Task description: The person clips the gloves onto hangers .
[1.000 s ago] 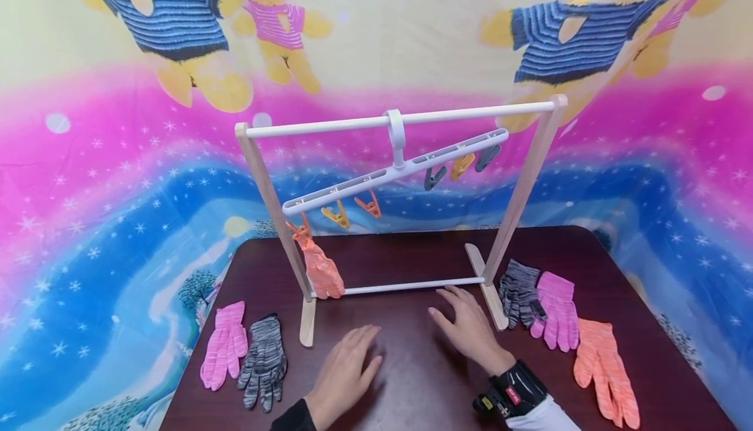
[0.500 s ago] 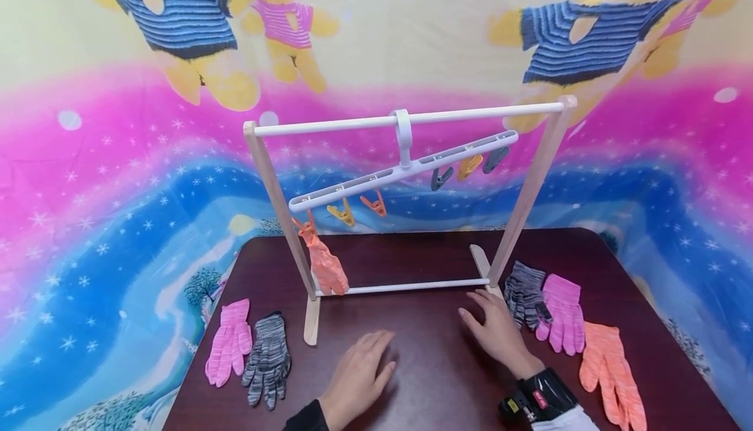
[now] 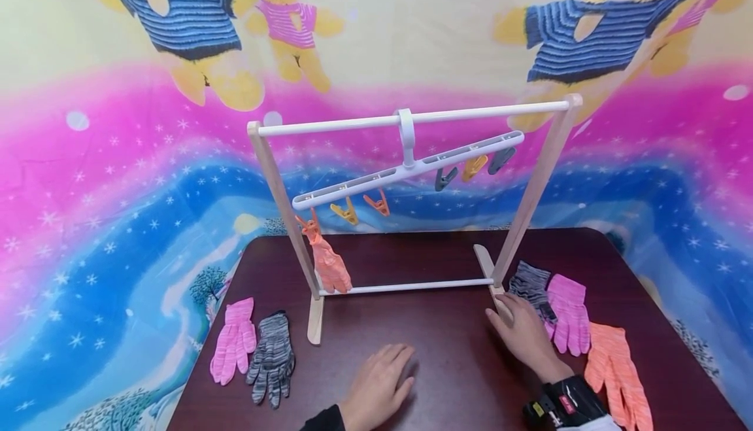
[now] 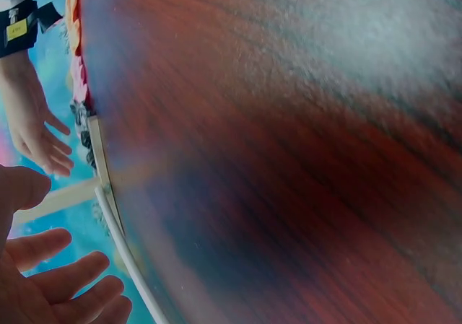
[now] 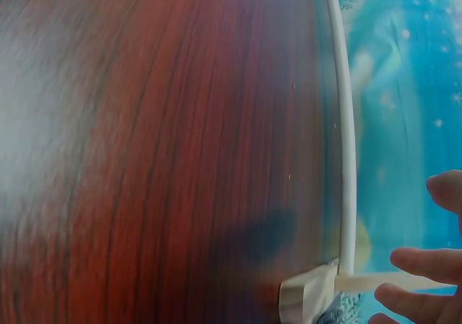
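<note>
My left hand [image 3: 379, 385] hovers over the front middle of the table, fingers relaxed and holding nothing. Beside the rack's right foot, my right hand [image 3: 523, 333] is above the table with loose fingers, nearest the grey glove [image 3: 531, 287] and the pink glove [image 3: 568, 313], partly covering the grey one. An orange glove [image 3: 618, 372] lies further right, by the wrist strap. On the white hanger [image 3: 406, 171], tilted down to the left, an orange clothespin [image 3: 310, 226] holds another orange glove [image 3: 332, 267]. Several other clothespins, such as a yellow one [image 3: 346, 212], hang without gloves.
The rack's white top rail [image 3: 329, 125] carries the hanger between wooden posts [image 3: 538, 189]. A lower rail [image 3: 418, 286] runs near the tabletop [image 3: 365, 326]. On the left lie a second pink glove [image 3: 234, 343] and a second grey glove [image 3: 271, 359]. Behind hangs a printed cloth [image 3: 376, 38].
My right hand has moved right, from near the lower rail to beside the gloves. The left hand has shifted slightly right and nearer to me. The head view has turned a little left.
</note>
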The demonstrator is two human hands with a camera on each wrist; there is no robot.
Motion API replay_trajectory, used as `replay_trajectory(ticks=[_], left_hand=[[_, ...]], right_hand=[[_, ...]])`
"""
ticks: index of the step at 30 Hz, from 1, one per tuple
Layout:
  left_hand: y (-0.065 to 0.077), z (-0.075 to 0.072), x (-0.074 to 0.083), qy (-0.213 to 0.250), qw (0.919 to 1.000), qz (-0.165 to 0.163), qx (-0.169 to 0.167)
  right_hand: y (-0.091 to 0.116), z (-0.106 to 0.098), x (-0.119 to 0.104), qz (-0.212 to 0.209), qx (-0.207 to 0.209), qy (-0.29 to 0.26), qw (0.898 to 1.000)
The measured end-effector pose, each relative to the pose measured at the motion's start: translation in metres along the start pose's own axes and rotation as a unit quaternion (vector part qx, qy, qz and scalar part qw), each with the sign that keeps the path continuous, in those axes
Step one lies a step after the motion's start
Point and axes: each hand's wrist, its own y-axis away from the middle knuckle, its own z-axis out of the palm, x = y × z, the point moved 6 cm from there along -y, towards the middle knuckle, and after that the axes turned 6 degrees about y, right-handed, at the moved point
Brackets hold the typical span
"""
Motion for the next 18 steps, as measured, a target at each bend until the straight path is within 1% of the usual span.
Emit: replay_trajectory(ticks=[4,7,13,18], left_hand=[[-0.004,0.003,0.006,0.006,0.9999,0.007,-0.01],[-0.006,0.004,0.01,0.011,0.9999,0.009,-0.009],[-0.009,0.006,0.015,0.004,0.9998,0.018,0.008],[-0.014,0.01,0.021,0.002,0.9997,0.025,0.006]], right_hand=[[0.001,-0.007,0.007,-0.009,0.023,0.005,1.0],[0.001,-0.01,0.013,-0.013,0.036,0.015,0.999],[-0.001,-0.014,0.023,0.002,0.031,0.028,0.999],[-0.003,-0.017,0.032,0.004,0.04,0.031,0.999]])
